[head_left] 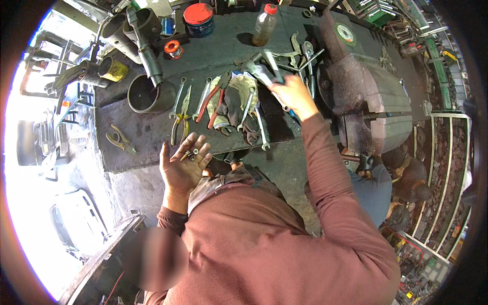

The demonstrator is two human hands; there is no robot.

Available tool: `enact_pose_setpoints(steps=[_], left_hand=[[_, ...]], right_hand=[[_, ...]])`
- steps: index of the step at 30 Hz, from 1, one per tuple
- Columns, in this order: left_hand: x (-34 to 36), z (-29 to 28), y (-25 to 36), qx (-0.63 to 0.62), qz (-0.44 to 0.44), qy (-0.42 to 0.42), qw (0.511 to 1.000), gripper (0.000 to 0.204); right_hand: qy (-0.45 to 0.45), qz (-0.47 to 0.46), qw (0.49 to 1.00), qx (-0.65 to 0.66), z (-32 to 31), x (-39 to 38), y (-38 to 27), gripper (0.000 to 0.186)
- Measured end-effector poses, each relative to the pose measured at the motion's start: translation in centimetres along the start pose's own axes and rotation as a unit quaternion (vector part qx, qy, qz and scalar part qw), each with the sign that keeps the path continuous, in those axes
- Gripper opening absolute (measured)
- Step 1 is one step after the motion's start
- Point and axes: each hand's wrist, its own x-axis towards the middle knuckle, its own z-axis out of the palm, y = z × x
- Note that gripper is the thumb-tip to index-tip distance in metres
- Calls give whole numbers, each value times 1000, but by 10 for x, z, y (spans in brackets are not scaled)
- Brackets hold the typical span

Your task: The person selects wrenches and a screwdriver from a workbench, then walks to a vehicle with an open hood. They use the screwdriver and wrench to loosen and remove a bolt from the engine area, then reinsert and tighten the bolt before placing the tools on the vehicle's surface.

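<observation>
Keep the left hand (184,161) cupped flat under its small nuts and bolts (191,154) while the right hand (292,93), clamped on a wrench (272,67), lifts it clear of the table (152,134).

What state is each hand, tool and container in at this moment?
Left hand: open, palm up, small metal bits lying on it.
Right hand: closed on a tool over the bench.
Red-handled pliers: lying on the bench, untouched.
Bottle: upright, red cap on.
Tin: red lid on.
Pipe section: upright, open on top.
</observation>
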Motion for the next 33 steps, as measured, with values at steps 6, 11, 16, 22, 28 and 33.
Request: enact_pose_setpoints(steps=[6,11,16,22,28,33], left_hand=[[18,9,-15,-2,-35,-27,999,84],[16,2,-14,-3,-25,-23,999,84],[9,-7,-13,0,-7,17,1000,82],[18,10,-14,12,-15,-1,1000,80],[24,20,-25,52,-51,-15,997,84],[7,14,-18,56,-20,1,998,81]], right_hand=[[-71,-33,992,95,112,53,-39,28],[-35,-10,968,247,88,30,-19,33],[-118,-1,985,-122,17,-35,50,37],[72,-26,995,-60,58,-60,45,30],[127,-94,964,-215,83,2,6,48],[100,-106,968,-207,78,29,43,40]])
